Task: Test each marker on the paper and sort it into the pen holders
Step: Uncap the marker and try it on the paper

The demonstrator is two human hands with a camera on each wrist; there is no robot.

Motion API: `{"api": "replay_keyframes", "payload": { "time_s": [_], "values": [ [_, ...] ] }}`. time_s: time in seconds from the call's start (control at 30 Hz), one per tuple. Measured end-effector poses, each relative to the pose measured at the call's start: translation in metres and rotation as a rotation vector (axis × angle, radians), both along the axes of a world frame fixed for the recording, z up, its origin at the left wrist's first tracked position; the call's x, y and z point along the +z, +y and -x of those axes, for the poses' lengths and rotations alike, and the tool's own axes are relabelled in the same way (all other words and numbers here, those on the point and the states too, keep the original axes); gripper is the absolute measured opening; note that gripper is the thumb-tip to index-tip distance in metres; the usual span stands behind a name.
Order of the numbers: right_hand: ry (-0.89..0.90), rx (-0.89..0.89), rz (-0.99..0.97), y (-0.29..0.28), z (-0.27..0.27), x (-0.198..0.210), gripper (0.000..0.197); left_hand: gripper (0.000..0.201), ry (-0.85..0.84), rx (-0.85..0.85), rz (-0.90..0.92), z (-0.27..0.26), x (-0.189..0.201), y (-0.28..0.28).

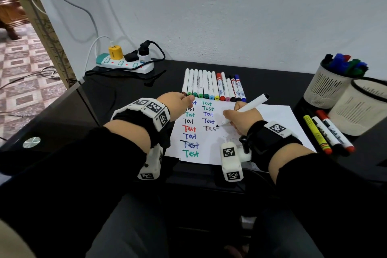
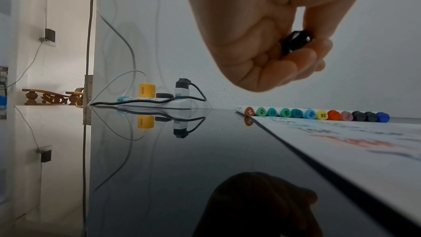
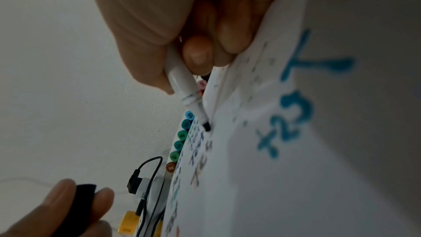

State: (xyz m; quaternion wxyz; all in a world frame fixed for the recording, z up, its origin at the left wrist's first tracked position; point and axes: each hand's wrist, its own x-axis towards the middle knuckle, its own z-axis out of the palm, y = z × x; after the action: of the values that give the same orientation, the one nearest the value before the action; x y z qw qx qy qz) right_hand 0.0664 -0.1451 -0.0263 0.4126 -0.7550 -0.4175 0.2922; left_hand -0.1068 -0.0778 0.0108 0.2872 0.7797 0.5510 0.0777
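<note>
White-barrelled marker (image 1: 244, 109) slants in the right hand (image 1: 240, 120), its grip wrapped round it, tip on the paper (image 1: 278, 123); the left hand (image 1: 178, 107) pinches its black cap (image 2: 295, 41), up-left of the tip.

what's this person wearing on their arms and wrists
Black long sleeves cover both arms. Each wrist carries a black strap bearing white blocky camera modules printed with black-and-white square tag markers: left wrist, right wrist. Both hands, left and right, are bare.
</note>
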Motion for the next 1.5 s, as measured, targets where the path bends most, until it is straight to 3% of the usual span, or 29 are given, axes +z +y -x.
{"api": "replay_keyframes", "payload": {
  "time_s": [1.5],
  "values": [
    [-0.015,0.027,-0.002,0.0,-0.0008,-0.0019,0.038,0.038,0.002,-0.013,-0.013,-0.0005,-0.001,0.0007]
  ]
}}
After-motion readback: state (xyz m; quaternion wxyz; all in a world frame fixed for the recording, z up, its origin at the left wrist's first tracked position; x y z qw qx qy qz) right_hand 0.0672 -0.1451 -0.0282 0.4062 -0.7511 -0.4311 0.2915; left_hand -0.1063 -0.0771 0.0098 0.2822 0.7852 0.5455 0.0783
